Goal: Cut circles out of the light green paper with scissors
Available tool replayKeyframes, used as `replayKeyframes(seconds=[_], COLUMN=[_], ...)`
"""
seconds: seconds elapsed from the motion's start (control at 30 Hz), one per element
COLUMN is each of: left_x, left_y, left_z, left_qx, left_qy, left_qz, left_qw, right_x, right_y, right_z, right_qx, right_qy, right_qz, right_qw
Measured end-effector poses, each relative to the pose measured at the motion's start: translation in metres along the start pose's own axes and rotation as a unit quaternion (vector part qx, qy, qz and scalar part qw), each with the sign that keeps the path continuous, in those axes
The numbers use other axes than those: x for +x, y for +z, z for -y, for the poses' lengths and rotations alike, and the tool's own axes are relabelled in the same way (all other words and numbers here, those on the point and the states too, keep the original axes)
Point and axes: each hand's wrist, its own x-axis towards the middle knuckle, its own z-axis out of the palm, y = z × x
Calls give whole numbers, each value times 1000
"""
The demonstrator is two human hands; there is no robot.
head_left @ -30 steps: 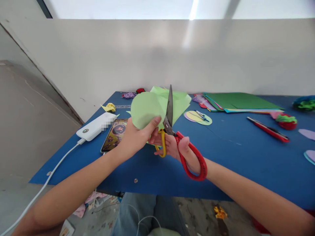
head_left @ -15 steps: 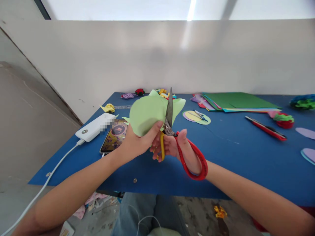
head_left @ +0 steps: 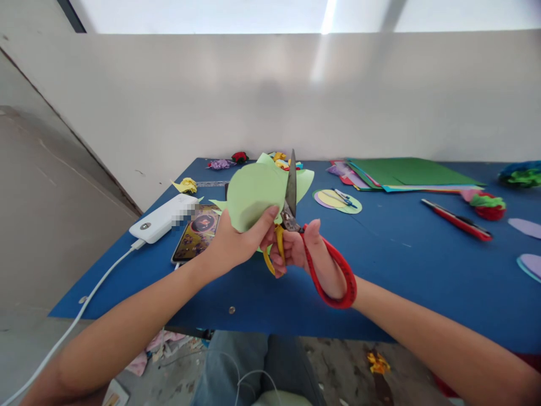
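My left hand pinches a rounded piece of light green paper, thumb on its lower edge, holding it upright above the blue table. My right hand grips large scissors with one yellow and one red handle loop. The dark blades point up and lie closed along the paper's right side. The red loop hangs around my right wrist area.
A white power bank with cable and a phone lie at the left. Round paper cut-outs with a compass, stacked coloured sheets, a red utility knife and paper flowers lie to the right.
The scissor blades have closed along the green paper. The loose green part at the right has shrunk, and the paper has turned slightly in my left hand.
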Motion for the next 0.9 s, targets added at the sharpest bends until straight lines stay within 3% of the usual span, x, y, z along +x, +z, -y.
replayKeyframes(seconds=[0.9], left_x=[5], left_y=[-14], left_z=[-7], left_qx=[112], left_qy=[13], left_qz=[79], left_qw=[990], right_x=[-1], right_y=[1], right_z=[-2], right_qx=[16], right_qy=[12], right_qz=[-26], right_qw=[999])
